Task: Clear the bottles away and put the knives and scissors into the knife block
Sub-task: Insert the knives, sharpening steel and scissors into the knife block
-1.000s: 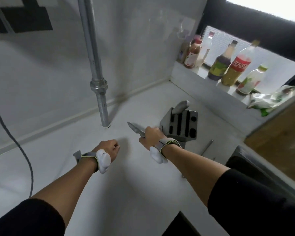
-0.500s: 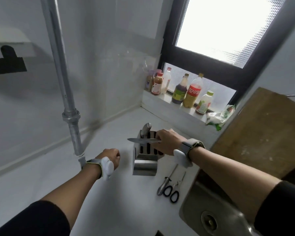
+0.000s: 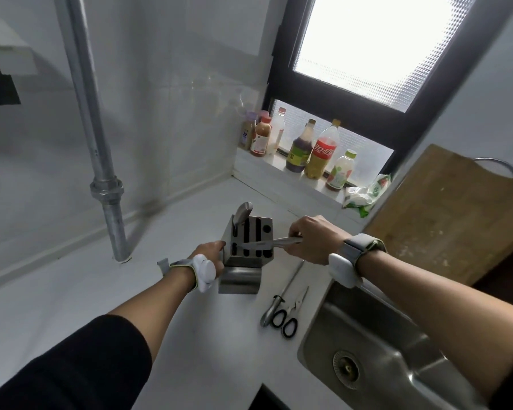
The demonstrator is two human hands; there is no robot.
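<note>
A steel knife block (image 3: 243, 270) stands on the white counter, one metal-handled knife (image 3: 243, 213) upright in its far-left slot. My left hand (image 3: 210, 252) grips the block's left side. My right hand (image 3: 310, 238) holds a small knife (image 3: 259, 245) by its handle, blade pointing left, its tip over the block's front slots. Black-handled scissors (image 3: 289, 316) and a sharpening steel (image 3: 282, 294) lie on the counter right of the block. Several bottles (image 3: 323, 152) stand on the window sill.
A steel sink (image 3: 376, 353) sits at the lower right. A wooden cutting board (image 3: 447, 214) leans behind it. A vertical metal pipe (image 3: 101, 161) meets the counter on the left. A plastic bag (image 3: 367, 196) lies at the sill's right end.
My left hand moved right from the counter and took hold of the block's side. My right hand brought the knife lower, its tip now over the slots. The view shifted up slightly.
</note>
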